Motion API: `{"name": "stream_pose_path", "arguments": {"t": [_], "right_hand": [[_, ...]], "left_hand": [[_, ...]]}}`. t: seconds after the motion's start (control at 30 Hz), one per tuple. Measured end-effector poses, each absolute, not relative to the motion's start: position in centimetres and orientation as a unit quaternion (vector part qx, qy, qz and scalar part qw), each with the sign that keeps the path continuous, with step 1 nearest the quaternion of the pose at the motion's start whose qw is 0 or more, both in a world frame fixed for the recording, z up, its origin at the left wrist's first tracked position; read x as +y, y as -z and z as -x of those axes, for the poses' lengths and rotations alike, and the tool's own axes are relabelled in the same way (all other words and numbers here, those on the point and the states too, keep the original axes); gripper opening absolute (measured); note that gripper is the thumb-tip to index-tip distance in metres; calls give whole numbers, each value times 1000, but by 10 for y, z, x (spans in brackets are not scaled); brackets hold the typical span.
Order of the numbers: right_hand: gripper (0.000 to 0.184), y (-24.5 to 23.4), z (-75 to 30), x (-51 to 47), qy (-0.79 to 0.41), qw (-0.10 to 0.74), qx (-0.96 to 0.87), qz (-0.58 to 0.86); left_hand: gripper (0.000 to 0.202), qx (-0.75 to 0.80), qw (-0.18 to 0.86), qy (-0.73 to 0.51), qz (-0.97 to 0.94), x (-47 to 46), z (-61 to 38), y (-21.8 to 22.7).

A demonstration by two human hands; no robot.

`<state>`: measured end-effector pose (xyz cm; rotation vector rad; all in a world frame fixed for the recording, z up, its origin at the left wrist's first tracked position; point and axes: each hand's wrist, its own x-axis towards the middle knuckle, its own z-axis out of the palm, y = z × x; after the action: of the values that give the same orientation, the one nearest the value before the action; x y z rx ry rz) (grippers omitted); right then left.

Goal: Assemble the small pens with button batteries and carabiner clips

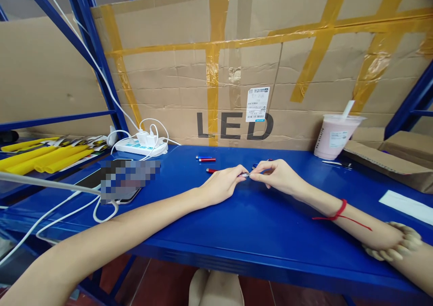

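Observation:
My left hand (225, 182) is closed around a small, slim tube with a silvery end (244, 175), most of it hidden by the fingers. At that end, my right hand (279, 176) pinches with thumb and forefinger. Beyond the left hand a red tube (211, 170) pokes out; whether it is a separate piece I cannot tell. Farther back lie a blue tube (203, 157) and a red tube (207, 160), each with a silvery end, side by side. Behind the right fingers a blue piece (256, 165) is partly hidden.
On the blue table (203, 224), a phone (104, 175) with white cables and a power strip (145, 147) are at left, near yellow tubes (47, 157). At right stand a drink cup (336, 136), a pen (336, 164), an open carton (389, 161) and white paper (409, 206).

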<state>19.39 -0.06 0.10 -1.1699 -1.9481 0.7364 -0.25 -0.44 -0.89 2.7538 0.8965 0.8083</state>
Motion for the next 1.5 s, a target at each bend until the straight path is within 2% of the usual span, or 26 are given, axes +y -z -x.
{"name": "stream_pose_path", "arguments": {"t": [0.33,0.63,1.1,1.5], "right_hand": [[41,-4,-194,-3,-356,335,-705,513],[38,-3,-193,-2,-343,348,-712,505],[38,-3,-190,0,-358,339,-716,494],[40,-1,-190,1,-319,340,-736,491]], "left_hand": [[18,295,44,-287,-910,-2,2,11],[20,328,25,-280,-902,-5,0,7],[26,300,26,-292,-908,-4,0,6],[24,389,-23,-248,-887,-7,-2,6]]}}
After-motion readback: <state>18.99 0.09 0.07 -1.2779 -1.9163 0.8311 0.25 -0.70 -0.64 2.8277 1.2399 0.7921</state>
